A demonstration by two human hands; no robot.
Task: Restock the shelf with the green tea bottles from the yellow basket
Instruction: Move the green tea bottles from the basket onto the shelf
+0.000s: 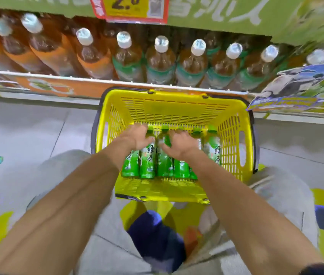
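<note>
Yellow basket [174, 108]: on the grey floor [28, 132], just near of the shelf's front edge, dark handles folded down at its sides.

Green tea bottles [147, 163]: about six, lying side by side in the basket's bottom, caps toward the far wall, green labels up.

Left hand [137, 136]: inside the basket, fingers curled over the neck of a bottle at the left of the row; grasping it.

Right hand [181, 144]: beside the left, fingers wrapped over the upper part of a middle bottle; grasping it.

Shelf [117, 81]: far of the basket, front row fully lined with large white-capped tea bottles [160, 62], orange labels left, green labels right.

Price tag [129, 8]: red and yellow, on the shelf edge above.

Knees in grey trousers flank the basket's near end.
</note>
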